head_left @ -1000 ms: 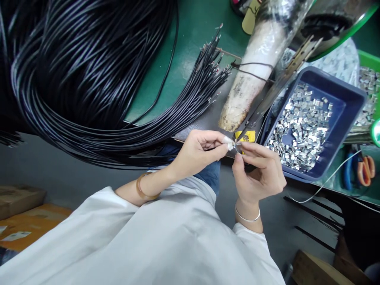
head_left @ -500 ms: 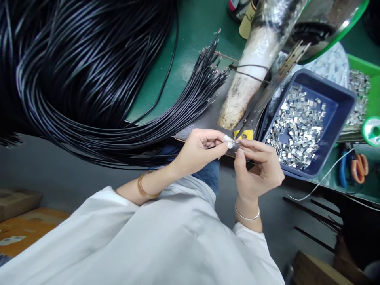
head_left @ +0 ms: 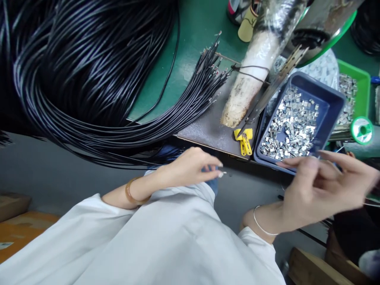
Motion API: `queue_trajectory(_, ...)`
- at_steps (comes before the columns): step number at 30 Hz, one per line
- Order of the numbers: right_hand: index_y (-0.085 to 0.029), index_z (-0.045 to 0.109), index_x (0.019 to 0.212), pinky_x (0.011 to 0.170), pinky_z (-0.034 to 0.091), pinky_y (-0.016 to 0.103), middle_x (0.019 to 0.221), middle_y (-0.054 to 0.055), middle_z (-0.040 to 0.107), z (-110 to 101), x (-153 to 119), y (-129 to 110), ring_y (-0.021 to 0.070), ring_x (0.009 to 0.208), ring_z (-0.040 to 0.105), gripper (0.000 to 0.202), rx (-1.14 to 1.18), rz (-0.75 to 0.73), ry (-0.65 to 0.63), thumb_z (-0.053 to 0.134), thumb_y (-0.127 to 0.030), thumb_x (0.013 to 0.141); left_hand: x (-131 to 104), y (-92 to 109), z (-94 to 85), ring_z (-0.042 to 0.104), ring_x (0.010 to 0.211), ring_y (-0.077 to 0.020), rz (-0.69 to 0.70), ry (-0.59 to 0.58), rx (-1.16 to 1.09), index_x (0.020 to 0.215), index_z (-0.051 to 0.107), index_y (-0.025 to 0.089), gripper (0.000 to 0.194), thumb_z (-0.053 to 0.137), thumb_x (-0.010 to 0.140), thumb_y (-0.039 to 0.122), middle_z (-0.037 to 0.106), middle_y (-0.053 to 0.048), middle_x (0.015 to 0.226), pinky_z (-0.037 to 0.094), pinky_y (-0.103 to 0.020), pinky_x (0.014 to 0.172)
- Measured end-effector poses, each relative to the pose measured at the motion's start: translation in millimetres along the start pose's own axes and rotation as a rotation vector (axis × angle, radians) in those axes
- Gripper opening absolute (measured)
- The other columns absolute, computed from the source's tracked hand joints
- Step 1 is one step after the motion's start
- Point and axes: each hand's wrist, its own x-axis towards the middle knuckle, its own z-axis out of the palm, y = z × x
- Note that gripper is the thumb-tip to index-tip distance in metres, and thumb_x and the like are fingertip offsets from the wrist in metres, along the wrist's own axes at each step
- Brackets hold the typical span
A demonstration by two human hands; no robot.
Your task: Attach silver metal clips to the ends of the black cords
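Observation:
My left hand hovers before my lap, below the table's front edge. Its thumb and index finger close on a tiny metal piece that pokes out past the fingertips; white material covers a fingertip. Smeared by motion, my right hand is over the front right corner of the dark blue tray. Whether anything sits between its fingers I cannot make out. Small shiny metal pieces fill much of the tray. A yellow plastic piece lies at the table edge under a thin pointed metal tip.
A thick bundle of black cables curves across the left, stripped ends on the table. A plastic-wrapped tube slants down at centre. Behind the tray are a green bin and a green-rimmed spool. Cardboard boxes stand below.
My hands have parted. The left drew down toward my lap with the tiny metal piece; the right swung right over the tray's corner. The yellow piece now shows more fully.

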Motion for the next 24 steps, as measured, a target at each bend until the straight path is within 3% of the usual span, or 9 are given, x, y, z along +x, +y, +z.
queue_trajectory(3,-0.021,0.06,0.076,0.046,0.046,0.024,0.06,-0.002,0.062,6.4,15.9,25.3,0.0138,0.05,0.064,0.015,-0.255,-0.071,-0.069,0.073,-0.022,0.069,7.5,-8.3,-14.0,0.059,0.063,-0.0115,0.011,0.476,0.176,0.096,0.072,0.015,0.021,0.062,0.085,0.03,0.071,-0.004,0.078,0.045,-0.024,0.066)
queue_trajectory(5,-0.021,0.058,0.066,0.045,0.041,0.024,0.055,-0.003,0.059,9.7,31.8,46.2,0.0091,0.043,0.055,0.019,-0.435,-0.104,-0.059,0.077,-0.022,0.062,18.4,-16.3,-26.2,0.062,0.082,-0.0179,-0.017,0.661,0.348,0.099,0.071,0.016,0.021,0.062,0.084,0.027,0.07,-0.007,0.092,0.046,-0.03,0.077)
queue_trajectory(9,-0.021,0.056,0.055,0.051,0.035,0.027,0.06,-0.002,0.06,19.0,61.9,71.7,0.0061,0.049,0.046,0.025,-0.642,-0.081,-0.2,0.081,-0.024,0.057,41.6,-34.7,-44.2,0.061,0.091,-0.0217,-0.08,0.726,0.329,0.086,0.067,0.016,0.012,0.059,0.085,0.025,0.064,-0.009,0.095,0.046,-0.033,0.079)
queue_trajectory(12,-0.021,0.053,0.051,0.054,0.029,0.03,0.059,-0.004,0.054,27.5,74.2,75.5,0.0053,0.05,0.04,0.029,-0.695,-0.073,-0.299,0.081,-0.026,0.056,48.7,-39.6,-50.1,0.06,0.083,-0.0173,-0.073,0.872,0.06,0.079,0.063,0.018,0.015,0.064,0.085,0.032,0.061,-0.006,0.085,0.045,-0.029,0.071)
queue_trajectory(15,-0.021,0.047,0.05,0.056,0.023,0.03,0.055,-0.006,0.046,32.7,79.3,77.0,0.0052,0.052,0.035,0.032,-0.714,-0.091,-0.287,0.078,-0.019,0.055,42.0,-27.7,-50.8,0.058,0.069,-0.0109,-0.079,0.979,-0.289,0.084,0.06,0.02,0.022,0.065,0.085,0.041,0.059,-0.002,0.078,0.041,-0.024,0.058)
queue_trajectory(17,-0.021,0.046,0.05,0.056,0.026,0.029,0.055,-0.006,0.048,33.1,80.1,79.2,0.005,0.052,0.037,0.031,-0.686,-0.095,-0.286,0.077,-0.016,0.054,30.9,-12.9,-46.5,0.053,0.055,-0.0065,-0.081,0.876,-0.538,0.088,0.059,0.02,0.025,0.064,0.085,0.044,0.06,0.001,0.076,0.036,-0.021,0.049)
queue_trajectory(19,-0.02,0.049,0.052,0.055,0.031,0.028,0.056,-0.005,0.052,31.0,78.3,81.2,0.0051,0.053,0.041,0.028,-0.631,-0.079,-0.27,0.076,-0.015,0.054,17.7,1.2,-37.7,0.047,0.044,-0.0043,-0.065,0.592,-0.796,0.089,0.057,0.019,0.026,0.069,0.081,0.042,0.063,0.001,0.075,0.034,-0.021,0.042)
queue_trajectory(22,-0.019,0.054,0.057,0.049,0.035,0.023,0.061,-0.002,0.059,25.1,68.3,77.1,0.0064,0.055,0.051,0.019,-0.525,-0.106,-0.079,0.072,-0.016,0.058,3.6,10.4,-20.1,0.047,0.038,-0.006,-0.1,0.191,-1.058,0.089,0.056,0.017,0.025,0.07,0.08,0.036,0.062,0.002,0.06,0.033,-0.021,0.037)
queue_trajectory(24,-0.019,0.056,0.062,0.044,0.035,0.02,0.07,0.001,0.066,21.9,56.6,64.8,0.0091,0.06,0.059,0.016,-0.42,-0.171,0.041,0.072,-0.017,0.062,2.6,8.0,-9.9,0.045,0.037,-0.0048,-0.139,0.13,-1.118,0.092,0.057,0.015,0.024,0.069,0.081,0.033,0.064,0.001,0.06,0.029,-0.02,0.036)
